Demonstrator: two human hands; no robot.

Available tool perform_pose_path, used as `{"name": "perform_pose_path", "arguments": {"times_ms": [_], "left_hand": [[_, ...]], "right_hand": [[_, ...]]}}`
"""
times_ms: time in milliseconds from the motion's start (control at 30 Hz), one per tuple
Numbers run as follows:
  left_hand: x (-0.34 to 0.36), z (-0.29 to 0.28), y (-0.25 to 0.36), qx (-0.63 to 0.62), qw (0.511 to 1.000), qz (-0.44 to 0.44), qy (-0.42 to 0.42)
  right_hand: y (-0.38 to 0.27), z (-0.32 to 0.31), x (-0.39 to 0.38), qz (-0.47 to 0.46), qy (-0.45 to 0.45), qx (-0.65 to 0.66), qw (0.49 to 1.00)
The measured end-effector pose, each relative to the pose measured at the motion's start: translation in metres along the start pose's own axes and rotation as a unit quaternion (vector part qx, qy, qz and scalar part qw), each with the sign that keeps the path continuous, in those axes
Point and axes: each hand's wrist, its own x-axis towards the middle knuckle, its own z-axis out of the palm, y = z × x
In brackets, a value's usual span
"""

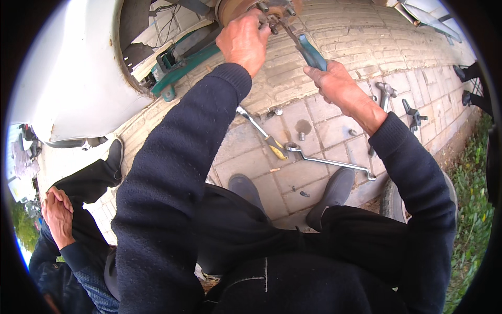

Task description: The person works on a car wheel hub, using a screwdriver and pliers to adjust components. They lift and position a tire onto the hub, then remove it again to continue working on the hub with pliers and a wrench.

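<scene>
My left hand is closed at the rusty wheel hub with its studs at the top; what its fingers grip is too small to make out. My right hand holds a tool with a blue handle, its dark metal shaft reaching up to the hub beside my left fingers. On the paving below lie a yellow-handled tool, a double-ended ring wrench, a hammer-like steel tool, a black puller-like part and several small metal pieces.
A green floor jack stands beside the white car body. At the left sits a co-worker with clasped hands. A tire lies by my right leg, grass borders the paving, and another person's feet show at the right.
</scene>
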Motion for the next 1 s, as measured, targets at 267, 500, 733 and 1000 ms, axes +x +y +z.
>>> {"name": "perform_pose_path", "arguments": {"times_ms": [267, 500, 733, 1000], "left_hand": [[0.002, -0.001, 0.002, 0.001, 1.000, -0.007, 0.004], [0.003, -0.001, -0.002, 0.007, 1.000, 0.007, -0.003], [0.003, 0.000, -0.004, 0.000, 1.000, 0.012, 0.003], [0.002, -0.002, -0.001, -0.006, 1.000, 0.009, -0.005]], "right_hand": [[0.034, -0.006, -0.011, 0.121, -0.037, 0.133, 0.983], [0.034, -0.038, -0.010, -0.096, 0.009, -0.172, 0.980], [0.001, -0.043, -0.008, -0.136, 0.018, -0.263, 0.955], [0.004, -0.035, 0.000, -0.146, 0.035, -0.257, 0.955]]}}
